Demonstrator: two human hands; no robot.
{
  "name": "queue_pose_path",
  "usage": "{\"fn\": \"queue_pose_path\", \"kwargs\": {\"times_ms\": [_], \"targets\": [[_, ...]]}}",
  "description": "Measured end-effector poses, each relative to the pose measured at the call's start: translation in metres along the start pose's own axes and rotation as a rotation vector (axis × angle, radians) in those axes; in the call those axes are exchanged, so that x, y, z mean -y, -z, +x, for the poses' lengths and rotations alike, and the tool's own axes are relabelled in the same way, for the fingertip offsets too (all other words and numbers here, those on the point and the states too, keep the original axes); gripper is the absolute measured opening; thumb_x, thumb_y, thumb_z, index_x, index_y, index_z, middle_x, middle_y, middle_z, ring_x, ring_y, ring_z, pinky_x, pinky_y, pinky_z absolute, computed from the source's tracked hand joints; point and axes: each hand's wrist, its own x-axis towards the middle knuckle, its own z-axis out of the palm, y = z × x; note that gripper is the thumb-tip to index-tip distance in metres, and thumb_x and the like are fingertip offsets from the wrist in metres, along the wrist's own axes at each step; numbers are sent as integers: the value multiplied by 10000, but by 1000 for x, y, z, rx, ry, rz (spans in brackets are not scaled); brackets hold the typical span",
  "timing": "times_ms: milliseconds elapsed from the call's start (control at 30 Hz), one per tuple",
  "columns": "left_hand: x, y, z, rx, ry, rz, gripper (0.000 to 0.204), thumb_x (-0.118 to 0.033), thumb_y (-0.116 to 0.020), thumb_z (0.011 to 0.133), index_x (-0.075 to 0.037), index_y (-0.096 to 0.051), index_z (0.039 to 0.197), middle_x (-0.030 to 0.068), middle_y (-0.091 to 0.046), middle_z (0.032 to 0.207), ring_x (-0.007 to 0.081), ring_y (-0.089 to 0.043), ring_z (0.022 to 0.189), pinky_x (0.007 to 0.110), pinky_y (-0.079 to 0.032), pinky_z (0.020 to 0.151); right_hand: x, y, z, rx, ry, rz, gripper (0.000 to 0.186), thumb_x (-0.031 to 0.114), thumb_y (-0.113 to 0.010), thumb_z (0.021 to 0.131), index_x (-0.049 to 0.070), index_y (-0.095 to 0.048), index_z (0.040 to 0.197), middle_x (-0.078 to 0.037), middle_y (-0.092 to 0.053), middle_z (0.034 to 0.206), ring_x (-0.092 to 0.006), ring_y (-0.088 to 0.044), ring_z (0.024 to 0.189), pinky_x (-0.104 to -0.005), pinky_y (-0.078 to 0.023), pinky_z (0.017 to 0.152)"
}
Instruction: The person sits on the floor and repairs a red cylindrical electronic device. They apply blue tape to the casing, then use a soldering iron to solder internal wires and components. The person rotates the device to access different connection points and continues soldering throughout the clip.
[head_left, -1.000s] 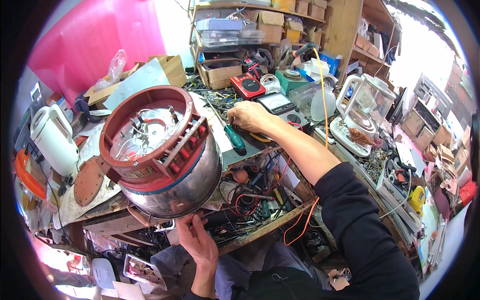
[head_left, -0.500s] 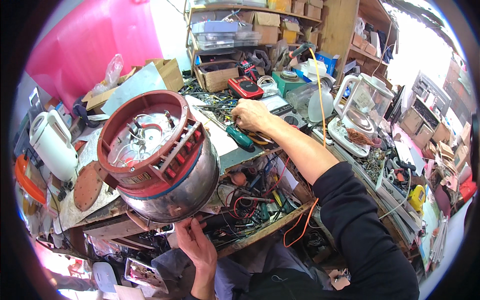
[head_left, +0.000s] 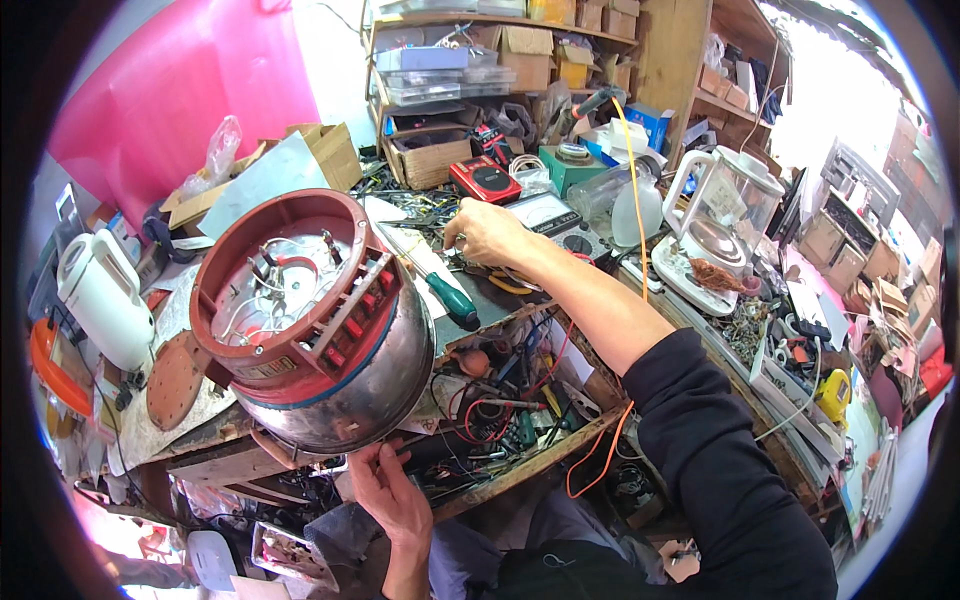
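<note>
An upturned electric cooker [head_left: 340,390] with a steel body and a red-brown base, its wiring exposed, leans on the front of the workbench [head_left: 505,300]. My left hand [head_left: 390,495] grips its lower rim from underneath. My right hand [head_left: 485,232] reaches across the bench with its fingers curled down among small parts, just beyond a green-handled screwdriver [head_left: 450,297] and beside a grey multimeter [head_left: 555,222]. Whether the fingers hold anything is hidden.
A white kettle [head_left: 100,295] stands at the left and a glass-and-white kettle [head_left: 725,215] at the right. A red meter [head_left: 485,178], cardboard boxes [head_left: 425,160] and shelves fill the back. An open drawer [head_left: 505,415] of wires and tools sits under the bench edge.
My right hand has crept slightly left over the bench. The cooker and my left hand stay about where they were.
</note>
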Motion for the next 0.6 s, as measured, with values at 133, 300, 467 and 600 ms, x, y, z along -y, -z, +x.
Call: {"fn": "queue_pose_path", "kwargs": {"times_ms": [133,300,467,600], "targets": [[2,1,0,6,-12,3,115,-74,-490,1084,15,-561,1095,114,-652,1008,172,-680,933,293,-593,761,-1,-7,2,45,63,-16,302,83,-678,846,252,-822,1050,-128,-647,1102,-327,-659,1101,-424,-554,892],[0,0,0,3,-25,11,112,-75,-492,1083,11,-563,1097,115,-651,1012,170,-681,935,293,-594,761,-10,4,-2,16,53,-139,228,86,-716,786,178,-818,968,-137,-674,1056,-335,-679,1050,-457,-557,838],[1,1,-1,0,-18,12,115,-81,-497,1084,12,-563,1097,117,-654,1007,168,-679,934,293,-593,762,-18,6,-5,-25,73,-166,171,87,-736,766,171,-821,889,-125,-709,998,-336,-701,989,-463,-564,792],[-1,1,0,18,-16,10,127,-95,-498,1089,14,-563,1094,117,-655,998,168,-674,928,295,-590,765,-25,6,-5,-28,54,-166,156,101,-727,775,169,-821,880,-110,-730,954,-323,-713,962,-455,-573,771]]}}
